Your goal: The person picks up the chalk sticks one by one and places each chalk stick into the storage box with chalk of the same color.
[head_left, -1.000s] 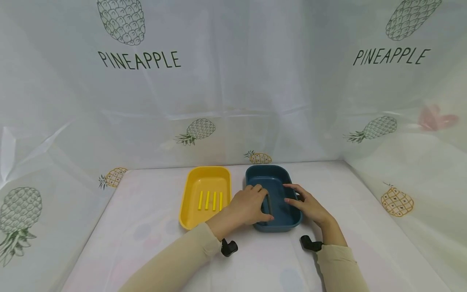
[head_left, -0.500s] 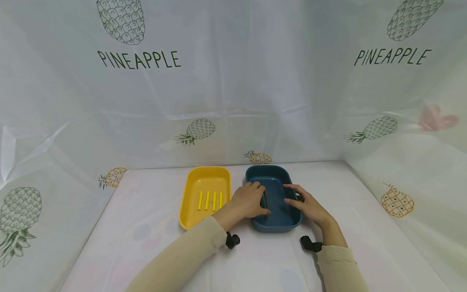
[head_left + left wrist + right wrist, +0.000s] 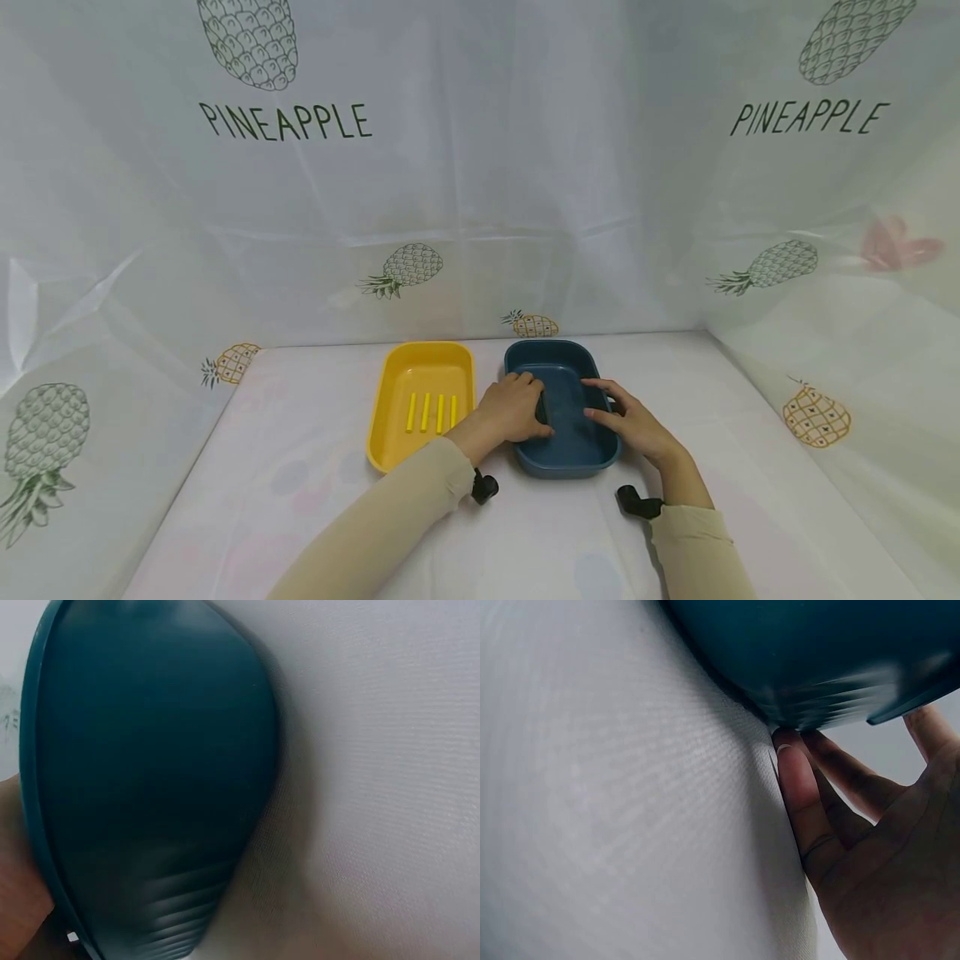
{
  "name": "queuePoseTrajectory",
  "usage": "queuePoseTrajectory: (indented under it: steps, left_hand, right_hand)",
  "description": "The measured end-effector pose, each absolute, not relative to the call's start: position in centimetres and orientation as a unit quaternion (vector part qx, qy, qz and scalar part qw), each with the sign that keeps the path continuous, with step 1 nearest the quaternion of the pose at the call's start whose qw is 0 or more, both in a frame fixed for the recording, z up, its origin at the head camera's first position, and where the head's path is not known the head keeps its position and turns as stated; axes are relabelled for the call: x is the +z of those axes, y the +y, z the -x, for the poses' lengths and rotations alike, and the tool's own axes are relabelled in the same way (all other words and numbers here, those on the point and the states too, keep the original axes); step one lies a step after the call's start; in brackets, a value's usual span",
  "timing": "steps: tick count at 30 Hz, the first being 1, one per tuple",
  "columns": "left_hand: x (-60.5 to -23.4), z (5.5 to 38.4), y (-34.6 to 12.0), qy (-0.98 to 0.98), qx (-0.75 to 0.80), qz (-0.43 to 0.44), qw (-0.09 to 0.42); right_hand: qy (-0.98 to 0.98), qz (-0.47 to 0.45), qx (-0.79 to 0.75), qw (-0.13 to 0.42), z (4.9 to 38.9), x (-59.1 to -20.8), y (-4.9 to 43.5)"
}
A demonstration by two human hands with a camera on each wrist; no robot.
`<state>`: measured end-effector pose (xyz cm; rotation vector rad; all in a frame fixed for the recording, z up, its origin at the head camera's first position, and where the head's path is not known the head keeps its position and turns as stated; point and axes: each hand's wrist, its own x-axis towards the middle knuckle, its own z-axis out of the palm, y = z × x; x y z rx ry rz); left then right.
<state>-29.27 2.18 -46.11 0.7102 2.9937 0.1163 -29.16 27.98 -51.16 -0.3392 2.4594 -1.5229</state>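
A blue tray [image 3: 572, 433] stands on the table with both hands at it. My left hand [image 3: 513, 408] reaches over its left rim, fingertips toward the back and thumb toward the front. Between them it pinches a thin dark stick [image 3: 541, 408], low inside the tray and partly hidden by the hand. In the left wrist view the tray wall [image 3: 150, 750] covers most of what the hand holds. My right hand [image 3: 633, 423] holds the tray's right side, thumb and a finger over the rim and the other fingers against the outside wall, as the right wrist view shows.
Left of the blue tray stands a yellow tray [image 3: 377, 442] with several yellow sticks [image 3: 425, 412] lying side by side in it. A pale cloth covers the table [image 3: 315, 467]. A curtain [image 3: 480, 183] printed with pineapples hangs behind and at the sides.
My left hand has shifted slightly left and back inside the blue tray, bringing the dark stick nearer its left wall. The right hand and both trays stay put.
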Motion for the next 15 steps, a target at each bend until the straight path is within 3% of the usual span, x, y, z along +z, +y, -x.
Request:
queuePoseTrajectory:
  steps: [15]
  left_hand:
    - [-46.5, 29.7, 3.3, 0.977, 0.034, -0.206, 0.051]
  right_hand:
    - [0.843, 0.110, -0.514, 0.112, 29.1, -51.2, 28.0]
